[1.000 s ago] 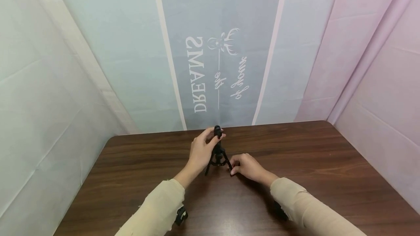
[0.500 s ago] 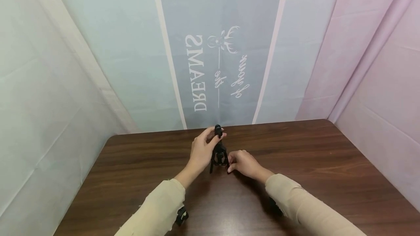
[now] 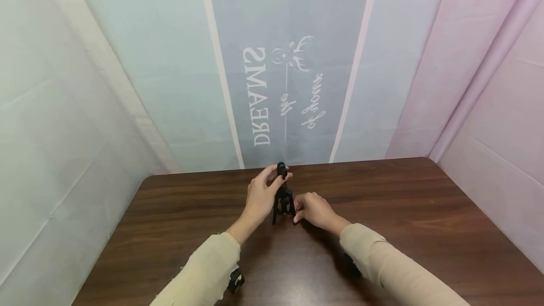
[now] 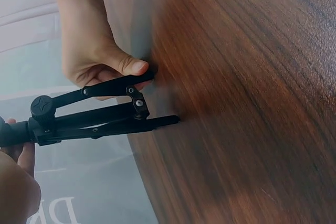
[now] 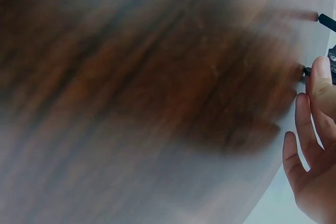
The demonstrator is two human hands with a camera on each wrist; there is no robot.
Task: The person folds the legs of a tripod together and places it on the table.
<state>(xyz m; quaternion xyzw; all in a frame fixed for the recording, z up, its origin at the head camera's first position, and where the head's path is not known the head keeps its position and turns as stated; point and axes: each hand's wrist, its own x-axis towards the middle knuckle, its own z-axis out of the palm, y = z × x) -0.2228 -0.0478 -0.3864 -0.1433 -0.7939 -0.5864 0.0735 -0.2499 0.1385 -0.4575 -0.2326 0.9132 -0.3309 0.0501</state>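
Observation:
A small black tripod stands upright toward the back of the table, its legs drawn fairly close together. My left hand grips its top, thumb on the near side. With thumb and fingers, my right hand pinches the lower end of the right leg. In the left wrist view the tripod shows its centre column, hinged braces and round knob, with the right hand at one leg's foot. Only leg ends of the tripod enter the right wrist view, beside the thumb and spread fingers of the right hand.
The dark wood-grain table ends at a back edge just behind the tripod. A pale fabric backdrop with mirrored lettering hangs behind it, and light cloth walls flank both sides. A black device shows beside the left sleeve.
The tripod's spread legs have come closer together, the right leg moving inward with my right hand. My left hand has stayed on the top.

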